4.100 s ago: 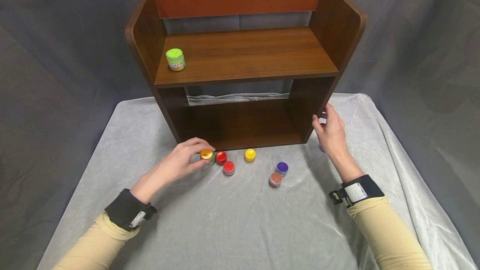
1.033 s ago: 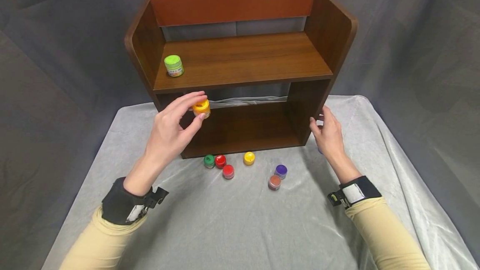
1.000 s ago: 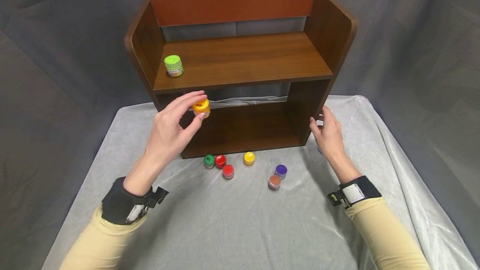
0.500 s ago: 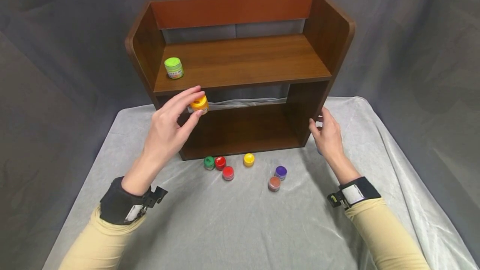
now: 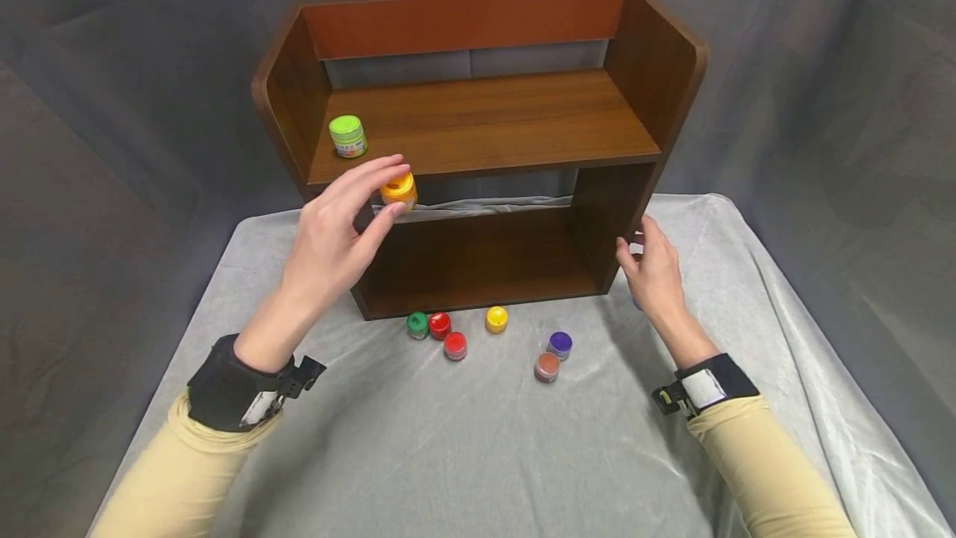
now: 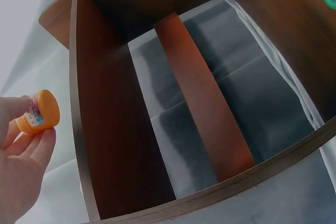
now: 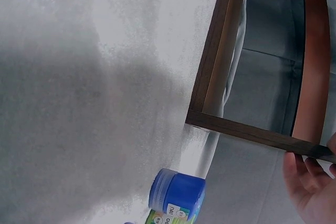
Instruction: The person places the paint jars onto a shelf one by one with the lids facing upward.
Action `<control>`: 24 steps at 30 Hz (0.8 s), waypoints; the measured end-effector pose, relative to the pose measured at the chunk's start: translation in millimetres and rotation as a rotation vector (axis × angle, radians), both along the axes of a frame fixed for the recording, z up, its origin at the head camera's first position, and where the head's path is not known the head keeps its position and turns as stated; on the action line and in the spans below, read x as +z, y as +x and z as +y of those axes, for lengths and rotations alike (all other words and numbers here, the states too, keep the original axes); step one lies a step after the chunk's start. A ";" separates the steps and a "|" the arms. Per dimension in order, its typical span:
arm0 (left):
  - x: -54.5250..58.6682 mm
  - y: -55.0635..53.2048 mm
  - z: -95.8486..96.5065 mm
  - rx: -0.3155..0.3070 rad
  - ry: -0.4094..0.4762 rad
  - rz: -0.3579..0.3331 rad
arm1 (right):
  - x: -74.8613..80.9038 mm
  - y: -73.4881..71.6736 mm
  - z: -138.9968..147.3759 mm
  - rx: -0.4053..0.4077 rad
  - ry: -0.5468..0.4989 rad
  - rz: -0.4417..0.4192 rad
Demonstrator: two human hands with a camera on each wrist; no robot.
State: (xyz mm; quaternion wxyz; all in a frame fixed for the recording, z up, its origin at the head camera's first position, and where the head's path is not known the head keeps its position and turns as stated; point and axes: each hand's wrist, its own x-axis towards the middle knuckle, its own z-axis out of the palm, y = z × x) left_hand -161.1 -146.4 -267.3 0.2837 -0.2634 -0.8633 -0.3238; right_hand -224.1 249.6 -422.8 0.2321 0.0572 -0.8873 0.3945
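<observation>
My left hand (image 5: pixel 329 227) pinches a small orange-yellow paint jar (image 5: pixel 399 190) between thumb and fingers. It holds the jar in the air just below the front edge of the upper shelf board. In the left wrist view the jar (image 6: pixel 42 111) shows its orange lid and printed label, outside the dark wooden shelf (image 6: pixel 84 108). A light green jar (image 5: pixel 348 136) stands at the left of the upper board. My right hand (image 5: pixel 653 268) grips the front edge of the right side panel, fingers on its outer face, as the right wrist view shows the hand (image 7: pixel 310 184) there too.
On the grey cloth (image 5: pixel 478 438) before the shelf are a green jar (image 5: pixel 418 325), two red jars (image 5: pixel 455 346), a yellow jar (image 5: pixel 496 320), a purple jar (image 5: pixel 560 344) and a brown jar (image 5: pixel 548 367). A blue jar (image 7: pixel 178 195) is beside the right panel, mostly hidden by my right hand in the head view.
My left hand has picked up the orange-yellow jar from beside the green one and raised it toward the upper board, still rising slightly. My right hand stays at the side panel.
</observation>
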 end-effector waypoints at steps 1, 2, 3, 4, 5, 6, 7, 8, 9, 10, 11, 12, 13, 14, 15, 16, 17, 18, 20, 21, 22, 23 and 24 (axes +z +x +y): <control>0.9 -0.8 0.3 -0.001 -0.003 0.000 | -0.1 -0.2 -0.1 0.001 -0.001 0.000; 1.5 -1.4 0.5 -0.001 -0.004 -0.002 | -0.1 -0.2 -0.2 0.001 -0.002 0.001; 2.1 -2.2 0.9 -0.003 -0.005 -0.002 | -0.1 -0.3 -0.3 0.003 -0.002 0.002; 2.5 -2.9 1.3 -0.003 -0.005 -0.001 | 0.0 -0.3 -0.4 0.003 -0.002 0.003; 3.0 -3.6 1.8 -0.003 -0.005 -0.001 | 0.1 -0.3 -0.4 0.004 -0.003 0.005; 3.4 -4.4 2.5 -0.004 -0.002 0.001 | 0.4 0.0 -0.4 0.003 -0.003 0.007; 3.6 -5.3 3.1 -0.004 0.001 0.003 | 0.5 -0.1 -0.4 0.003 -0.001 0.009; 3.8 -6.2 3.7 -0.003 0.005 0.003 | 0.6 0.0 -0.4 0.002 0.000 0.009; 4.1 -7.1 4.5 -0.002 0.008 0.006 | 0.7 -0.1 -0.5 0.002 0.000 0.010; 4.4 -8.0 5.3 -0.001 0.014 0.007 | 0.8 -0.1 -0.4 0.001 0.000 0.010; 4.7 -8.8 6.1 0.001 0.018 0.006 | 1.0 -0.2 -0.3 0.000 -0.001 0.011; 5.0 -9.7 6.9 0.004 0.021 0.005 | 1.1 0.0 -0.3 -0.001 -0.002 0.012; 5.3 -10.4 7.6 0.007 0.023 0.001 | 1.1 -0.1 -0.3 -0.002 -0.006 0.016; 5.6 -11.0 8.3 0.007 0.026 -0.003 | 1.0 -0.1 -0.3 -0.003 -0.010 0.022; 5.9 -11.6 9.0 0.009 0.029 -0.008 | 0.9 -0.2 -0.2 -0.004 -0.015 0.029; 6.2 -12.3 9.8 0.010 0.031 -0.012 | 0.9 -0.1 0.0 -0.005 -0.018 0.036; 6.4 -12.9 10.5 0.011 0.031 -0.017 | 0.7 -0.1 0.2 -0.006 -0.022 0.043; 6.6 -13.7 11.1 0.009 0.034 -0.018 | 0.5 -0.1 0.4 -0.007 -0.024 0.050; 6.9 -15.1 12.0 0.006 0.039 -0.016 | -0.2 -0.3 1.0 -0.008 -0.027 0.057; 6.9 -15.9 12.4 0.003 0.039 -0.013 | -0.4 -0.2 1.0 -0.008 -0.027 0.058; 7.0 -16.8 12.8 -0.001 0.041 -0.007 | -0.6 -0.2 1.1 -0.008 -0.026 0.057; 7.1 -17.6 13.1 -0.006 0.043 -0.002 | -0.7 -0.1 1.2 -0.008 -0.025 0.056; 7.1 -18.3 13.3 -0.010 0.043 0.002 | -0.9 -0.1 1.3 -0.008 -0.023 0.055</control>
